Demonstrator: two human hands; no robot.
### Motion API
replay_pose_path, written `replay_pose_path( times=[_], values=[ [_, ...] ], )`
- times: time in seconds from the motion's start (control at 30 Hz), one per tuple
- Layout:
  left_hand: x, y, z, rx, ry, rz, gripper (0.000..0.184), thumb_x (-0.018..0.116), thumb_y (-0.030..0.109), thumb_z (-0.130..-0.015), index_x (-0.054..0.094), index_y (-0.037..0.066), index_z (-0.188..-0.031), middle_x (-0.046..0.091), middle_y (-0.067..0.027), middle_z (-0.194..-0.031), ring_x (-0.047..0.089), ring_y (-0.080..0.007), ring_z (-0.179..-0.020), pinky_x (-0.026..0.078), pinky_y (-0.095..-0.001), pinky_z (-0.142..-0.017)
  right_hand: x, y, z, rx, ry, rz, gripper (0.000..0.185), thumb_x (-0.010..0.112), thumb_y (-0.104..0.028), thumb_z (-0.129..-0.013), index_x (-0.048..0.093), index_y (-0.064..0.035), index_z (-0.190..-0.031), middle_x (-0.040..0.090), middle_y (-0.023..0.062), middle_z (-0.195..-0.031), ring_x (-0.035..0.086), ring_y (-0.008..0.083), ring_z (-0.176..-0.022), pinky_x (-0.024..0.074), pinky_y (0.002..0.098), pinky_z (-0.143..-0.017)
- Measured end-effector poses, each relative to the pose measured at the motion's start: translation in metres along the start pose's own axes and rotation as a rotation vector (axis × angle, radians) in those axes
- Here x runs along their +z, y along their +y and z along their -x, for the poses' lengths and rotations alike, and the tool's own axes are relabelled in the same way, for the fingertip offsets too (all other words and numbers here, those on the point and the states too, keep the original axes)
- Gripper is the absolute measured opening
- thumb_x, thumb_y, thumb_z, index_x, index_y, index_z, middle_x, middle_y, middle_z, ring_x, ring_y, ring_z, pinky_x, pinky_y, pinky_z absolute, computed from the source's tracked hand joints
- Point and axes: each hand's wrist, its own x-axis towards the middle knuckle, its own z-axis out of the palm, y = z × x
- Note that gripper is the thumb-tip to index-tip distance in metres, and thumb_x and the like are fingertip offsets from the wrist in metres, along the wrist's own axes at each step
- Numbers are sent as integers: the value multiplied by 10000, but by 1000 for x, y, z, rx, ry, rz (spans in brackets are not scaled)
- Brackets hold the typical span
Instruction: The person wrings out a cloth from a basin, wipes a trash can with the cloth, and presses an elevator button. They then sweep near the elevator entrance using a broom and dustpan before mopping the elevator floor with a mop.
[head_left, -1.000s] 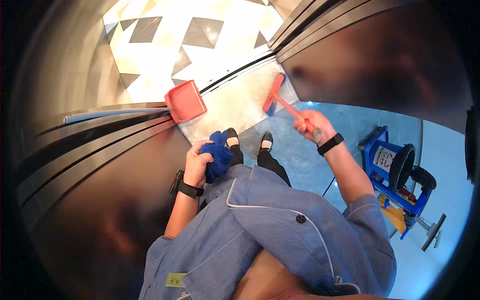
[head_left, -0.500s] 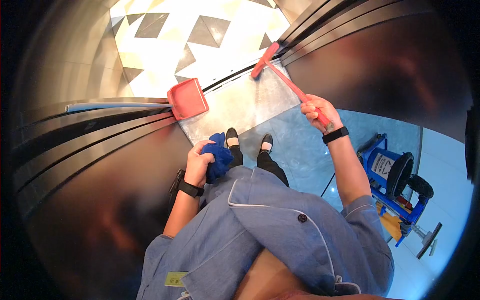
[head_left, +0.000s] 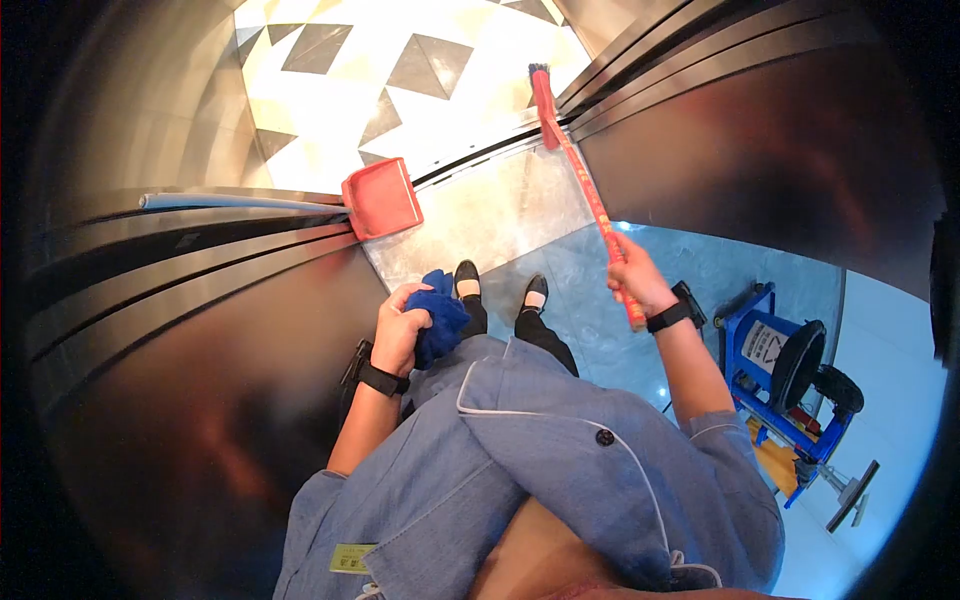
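My right hand [head_left: 640, 277] is wrapped round the lower part of the handle of a red broom [head_left: 586, 185]. The broom's head, with dark bristles, lies over the door track on the right side of the doorway. In my left hand [head_left: 403, 330] is a bunched blue cloth [head_left: 440, 318], held in front of my waist. A red dustpan [head_left: 386, 200] with a long pale handle rests at the left end of the metal threshold [head_left: 490, 205], beside the left door panels. Neither hand touches the dustpan.
Dark metal panels flank the doorway, on the left [head_left: 200, 390] and on the right [head_left: 760, 140]. Beyond the track lies a patterned floor [head_left: 430, 65]. A blue cleaning cart [head_left: 770, 350] with black parts stands to my right. My shoes [head_left: 533, 292] are at the threshold's near edge.
The broom has turned: its head has swung to the right, and its handle now points more toward me. My right hand has moved slightly down. My left hand keeps the cloth in place.
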Motion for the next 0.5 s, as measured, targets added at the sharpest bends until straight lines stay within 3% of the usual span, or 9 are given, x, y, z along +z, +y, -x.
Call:
replay_pose_path(
  times=[0.07,0.13,0.3,0.37,0.5],
  values=[
    [-1,1,2,-37,10,-8,427,498,-87,-583,618,10,-981,579,-39,-880,538,-137,-764,444,-229,-691,6,32,-16,16,21,160,607,483,41,-788,315,-100,-1355,450,23,-700,467,108,-511,399,249,-383],
    [0,1,1,-36,11,-11,426,498,-87,-586,619,10,-983,578,-40,-875,537,-137,-757,444,-227,-686,12,40,-25,39,-5,54,631,471,43,-798,278,-130,-1374,448,20,-700,468,105,-514,399,245,-384],
    [4,7,3,-27,12,-21,425,497,-85,-590,618,8,-986,576,-40,-864,532,-134,-748,440,-221,-681,3,20,5,9,-192,-489,666,471,46,-821,236,-99,-1428,459,34,-802,434,80,-530,380,196,-383],
    [-1,-1,-1,-32,11,-38,437,486,-81,-577,604,-11,-992,600,-63,-893,561,-176,-796,468,-255,-744,3,18,22,-3,-172,-455,687,476,46,-816,218,-92,-1437,468,44,-826,429,78,-531,378,194,-382],
    [-1,1,-1,-38,18,-57,437,486,-82,-580,604,-11,-995,605,-66,-894,568,-180,-791,472,-261,-741,11,17,39,-50,-140,-371,743,487,49,-801,171,-95,-1458,480,66,-879,426,77,-532,381,197,-380]
  ],
)
